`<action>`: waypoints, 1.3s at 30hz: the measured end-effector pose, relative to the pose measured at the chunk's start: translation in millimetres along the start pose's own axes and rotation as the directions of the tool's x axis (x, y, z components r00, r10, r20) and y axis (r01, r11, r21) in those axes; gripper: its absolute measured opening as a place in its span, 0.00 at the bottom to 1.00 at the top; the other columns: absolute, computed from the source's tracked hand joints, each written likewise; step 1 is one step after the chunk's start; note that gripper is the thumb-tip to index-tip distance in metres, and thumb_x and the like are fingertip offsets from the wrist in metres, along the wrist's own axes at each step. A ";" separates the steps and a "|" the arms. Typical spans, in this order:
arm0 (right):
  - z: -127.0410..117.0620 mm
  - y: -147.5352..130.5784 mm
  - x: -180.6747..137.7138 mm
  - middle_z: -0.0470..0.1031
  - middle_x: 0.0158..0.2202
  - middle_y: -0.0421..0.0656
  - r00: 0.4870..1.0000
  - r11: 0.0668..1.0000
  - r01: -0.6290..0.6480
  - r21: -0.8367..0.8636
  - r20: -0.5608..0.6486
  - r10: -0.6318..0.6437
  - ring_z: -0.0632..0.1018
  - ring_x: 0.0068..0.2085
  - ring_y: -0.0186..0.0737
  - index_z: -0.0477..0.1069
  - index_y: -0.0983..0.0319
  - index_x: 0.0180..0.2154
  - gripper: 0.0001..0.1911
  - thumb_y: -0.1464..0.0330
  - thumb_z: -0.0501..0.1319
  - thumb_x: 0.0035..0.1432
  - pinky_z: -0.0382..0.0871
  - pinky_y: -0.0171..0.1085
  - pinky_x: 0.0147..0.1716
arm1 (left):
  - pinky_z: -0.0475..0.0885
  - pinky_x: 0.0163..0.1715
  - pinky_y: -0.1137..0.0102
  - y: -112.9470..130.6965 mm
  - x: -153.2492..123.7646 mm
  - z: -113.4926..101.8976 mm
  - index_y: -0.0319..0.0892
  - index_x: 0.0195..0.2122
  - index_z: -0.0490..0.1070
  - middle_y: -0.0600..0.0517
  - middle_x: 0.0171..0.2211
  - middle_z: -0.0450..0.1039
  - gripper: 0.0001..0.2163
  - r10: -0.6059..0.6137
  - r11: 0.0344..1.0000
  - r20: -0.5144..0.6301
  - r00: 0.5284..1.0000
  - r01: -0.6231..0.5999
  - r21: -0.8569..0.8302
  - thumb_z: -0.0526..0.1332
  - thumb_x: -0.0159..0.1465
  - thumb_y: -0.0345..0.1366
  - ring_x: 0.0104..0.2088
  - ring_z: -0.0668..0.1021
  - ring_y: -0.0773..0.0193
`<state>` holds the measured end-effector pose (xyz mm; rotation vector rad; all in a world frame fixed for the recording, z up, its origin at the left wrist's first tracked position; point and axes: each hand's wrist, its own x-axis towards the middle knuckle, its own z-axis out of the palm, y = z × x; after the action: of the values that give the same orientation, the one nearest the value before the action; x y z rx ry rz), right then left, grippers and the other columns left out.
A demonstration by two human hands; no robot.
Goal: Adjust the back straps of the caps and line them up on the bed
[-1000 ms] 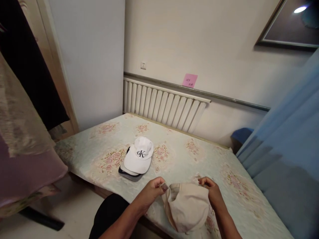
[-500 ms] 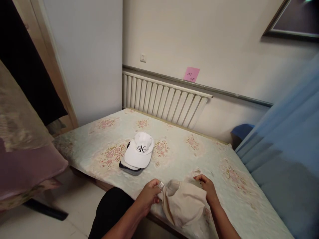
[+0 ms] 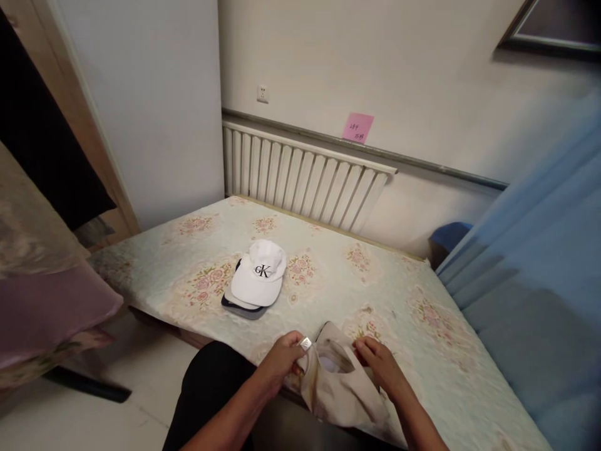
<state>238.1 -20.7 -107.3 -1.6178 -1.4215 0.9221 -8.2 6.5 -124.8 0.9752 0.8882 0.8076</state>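
A beige cap [image 3: 338, 388] hangs at the near edge of the mattress, its inside facing up. My left hand [image 3: 282, 360] is closed on its left rim, where a small metal buckle shows. My right hand [image 3: 378, 363] pinches the right rim, fingers curled on the fabric. Farther back on the mattress [image 3: 422, 326] lies a white cap [image 3: 258, 282] with black letters, stacked on top of darker caps [image 3: 239, 307].
A white radiator [image 3: 300, 178] runs along the back wall under a pink note [image 3: 358, 128]. A blue curtain [image 3: 539, 269] hangs on the right. Pink and patterned fabric [image 3: 42, 294] hangs on the left, beside a wooden door frame [image 3: 89, 144].
The beige cap has dropped lower toward the mattress edge and my two hands have come closer together on its rim. The view has tilted down a little.
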 end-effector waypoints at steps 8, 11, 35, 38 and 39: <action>25.7 -27.7 -16.3 0.77 0.23 0.40 0.961 0.838 -0.247 0.487 0.231 0.149 0.74 0.24 0.38 0.71 0.60 0.33 0.13 0.64 0.66 0.43 0.63 0.36 0.28 | 0.59 0.21 0.76 4.3 -3.1 2.8 0.40 0.26 0.66 0.58 0.21 0.62 0.07 0.071 0.992 0.020 0.997 -0.073 0.099 0.63 0.48 0.36 0.22 0.66 0.71; 23.5 -38.5 -19.2 0.77 0.23 0.40 0.966 0.736 -0.241 0.633 0.228 0.120 0.76 0.26 0.38 0.71 0.61 0.35 0.17 0.66 0.70 0.40 0.66 0.37 0.31 | 0.57 0.21 0.76 6.1 -4.7 3.6 0.41 0.27 0.66 0.59 0.21 0.62 0.07 0.086 0.989 0.038 0.996 -0.090 0.114 0.62 0.48 0.35 0.22 0.65 0.71; 53.8 -55.9 -28.0 0.70 0.17 0.36 0.990 0.966 -0.087 0.245 0.129 0.056 0.67 0.20 0.32 0.67 0.62 0.26 0.04 0.69 0.61 0.47 0.56 0.32 0.23 | 0.59 0.24 0.76 8.7 -14.0 26.6 0.41 0.32 0.65 0.60 0.21 0.65 0.08 0.339 0.865 0.064 0.939 -0.338 0.371 0.59 0.50 0.28 0.23 0.67 0.70; 56.5 -53.1 -29.6 0.70 0.17 0.35 0.994 0.967 -0.083 0.240 0.084 0.064 0.67 0.20 0.32 0.66 0.62 0.25 0.04 0.69 0.62 0.46 0.56 0.32 0.22 | 0.59 0.24 0.76 9.4 -14.4 27.9 0.41 0.30 0.66 0.60 0.22 0.65 0.07 0.359 0.829 0.068 0.931 -0.352 0.434 0.59 0.49 0.28 0.24 0.67 0.70; 57.0 -51.8 -29.8 0.70 0.17 0.35 0.995 0.963 -0.086 0.254 0.079 0.068 0.67 0.20 0.32 0.66 0.62 0.25 0.04 0.69 0.62 0.46 0.55 0.32 0.22 | 0.60 0.25 0.76 9.1 -14.2 28.0 0.41 0.30 0.66 0.60 0.22 0.65 0.07 0.365 0.819 0.071 0.928 -0.356 0.450 0.59 0.49 0.28 0.24 0.67 0.70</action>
<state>161.5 -41.5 -84.6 -1.4662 -1.2336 1.1678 9.5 -12.2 -104.7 1.5920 0.9431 0.9478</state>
